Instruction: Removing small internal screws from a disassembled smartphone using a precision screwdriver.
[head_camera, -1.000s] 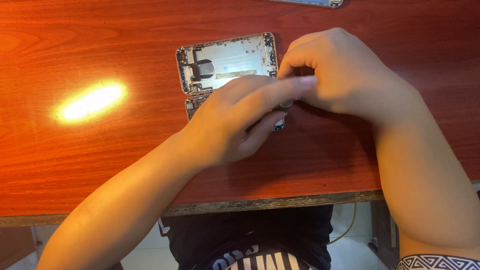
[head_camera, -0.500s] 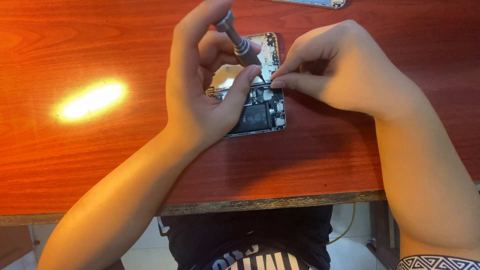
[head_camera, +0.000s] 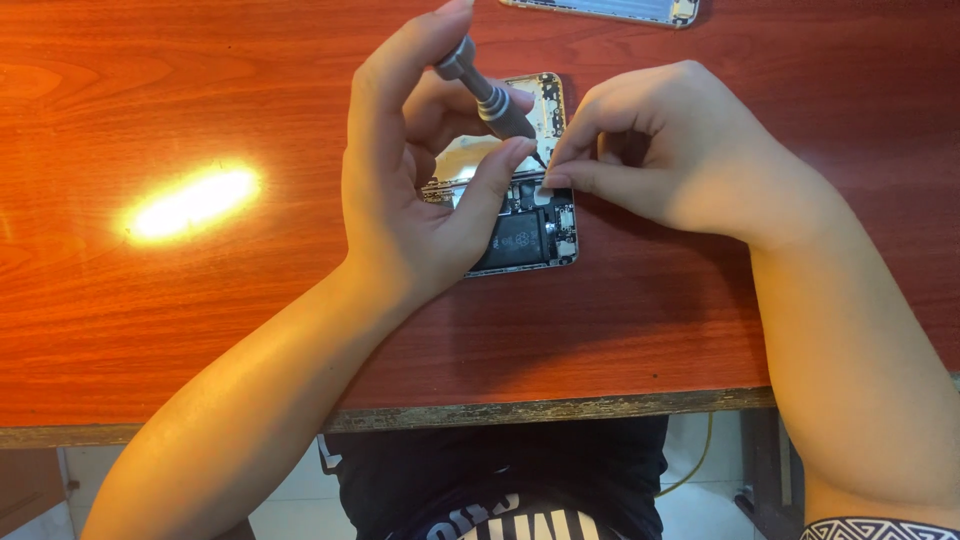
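Two bare hands at centre frame over an opened smartphone (head_camera: 530, 235) lying flat on the red-brown wooden tabletop (head_camera: 200, 320). Left hand (head_camera: 420, 190): grip closed around a small grey screwdriver (head_camera: 487, 98), tilted, tip down into the phone's interior. Right hand (head_camera: 660, 155): fingertips (head_camera: 556, 182) pinched narrow, pressing on the phone's inner parts just beside the tip. Another flat device (head_camera: 610, 10) at top edge, well apart.
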